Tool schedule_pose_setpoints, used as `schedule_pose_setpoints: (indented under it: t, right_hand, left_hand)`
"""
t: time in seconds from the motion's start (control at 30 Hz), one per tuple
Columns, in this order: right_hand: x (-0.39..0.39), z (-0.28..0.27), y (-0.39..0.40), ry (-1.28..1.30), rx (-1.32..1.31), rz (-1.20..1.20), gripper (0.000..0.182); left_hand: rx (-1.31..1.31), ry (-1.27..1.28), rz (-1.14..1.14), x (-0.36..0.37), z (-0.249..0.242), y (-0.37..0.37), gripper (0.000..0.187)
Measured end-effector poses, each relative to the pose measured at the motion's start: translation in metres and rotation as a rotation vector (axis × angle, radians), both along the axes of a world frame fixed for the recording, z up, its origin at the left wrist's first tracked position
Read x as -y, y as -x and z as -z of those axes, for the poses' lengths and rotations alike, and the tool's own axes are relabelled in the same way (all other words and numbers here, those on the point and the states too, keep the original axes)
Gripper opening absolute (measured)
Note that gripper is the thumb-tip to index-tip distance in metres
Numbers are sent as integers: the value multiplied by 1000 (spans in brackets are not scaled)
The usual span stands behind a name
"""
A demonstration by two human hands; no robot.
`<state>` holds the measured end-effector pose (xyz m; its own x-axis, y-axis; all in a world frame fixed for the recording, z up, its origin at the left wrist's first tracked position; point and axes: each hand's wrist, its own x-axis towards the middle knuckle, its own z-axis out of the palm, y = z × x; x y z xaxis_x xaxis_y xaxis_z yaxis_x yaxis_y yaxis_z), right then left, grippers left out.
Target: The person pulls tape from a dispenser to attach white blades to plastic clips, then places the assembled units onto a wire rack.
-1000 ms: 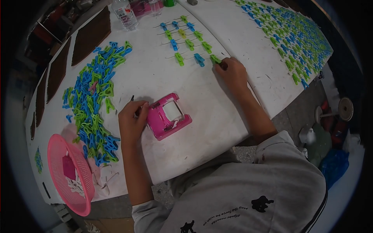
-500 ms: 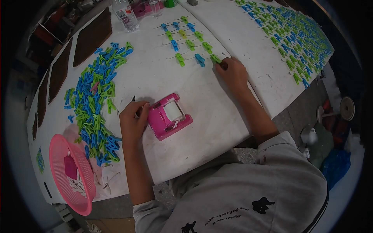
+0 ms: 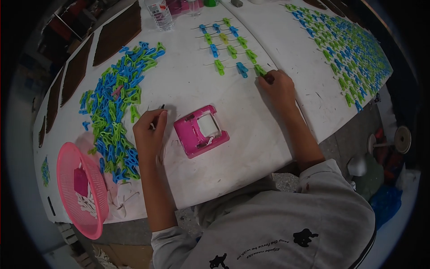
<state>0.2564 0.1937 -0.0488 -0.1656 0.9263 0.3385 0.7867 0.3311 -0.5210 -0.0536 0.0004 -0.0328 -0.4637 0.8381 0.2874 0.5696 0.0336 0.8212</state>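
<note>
My right hand (image 3: 279, 88) is closed, its fingertips on a green clothespin (image 3: 259, 70) at the right end of the nearest row of clothespins. Beside that one lie a blue clothespin (image 3: 242, 69) and another green clothespin (image 3: 219, 67), with thin pale strands by them. My left hand (image 3: 148, 131) is closed in a pinch, and a thin dark tip (image 3: 162, 106) sticks out above its fingers; the rest is hidden. Just right of this hand stands a pink tape dispenser (image 3: 186, 133) with a white roll (image 3: 208, 125), not touched by it.
A heap of blue and green clothespins (image 3: 114, 105) lies left of my left hand. A pink basket (image 3: 67, 179) stands at the table's left edge. Many clothespins in rows (image 3: 345, 54) cover the right table. Brown sheets (image 3: 117, 33) and a plastic bottle (image 3: 160, 15) lie farther back.
My left hand has drawn left, away from the tape dispenser. My right hand stays at the green clothespin. The whole view has shifted slightly.
</note>
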Motion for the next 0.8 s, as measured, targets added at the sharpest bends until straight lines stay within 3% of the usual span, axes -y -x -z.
schedule_pose_setpoints:
  t: [0.27,0.33,0.37,0.43,0.47,0.53,0.63,0.8]
  right_hand:
    - [1,-2,-5,44,10,-52,29]
    - [7,-5,-3,-217,43,51,30]
    - [8,-8,-2,-220,46,42,30]
    - [12,-15,2,-470,-78,-38,31]
    - [18,-16,8,-474,-76,-43,31]
    - [38,-16,26,-411,-49,-371,33]
    - [59,-8,53,-229,71,-513,37]
    - [47,4,70,-294,206,-487,40]
  left_hand:
    - [-60,-40,-31,1,-4,3,13]
    - [-55,-48,-42,1,-2,5,14]
    - [-51,-51,-51,2,-2,5,14]
    - [-87,-46,-50,2,-5,5,14]
    - [-84,-49,-54,1,-5,5,14]
    - [-68,-63,-41,0,-3,3,14]
    - [-37,-77,-18,0,-2,2,14]
    - [-39,-83,-24,1,-2,2,14]
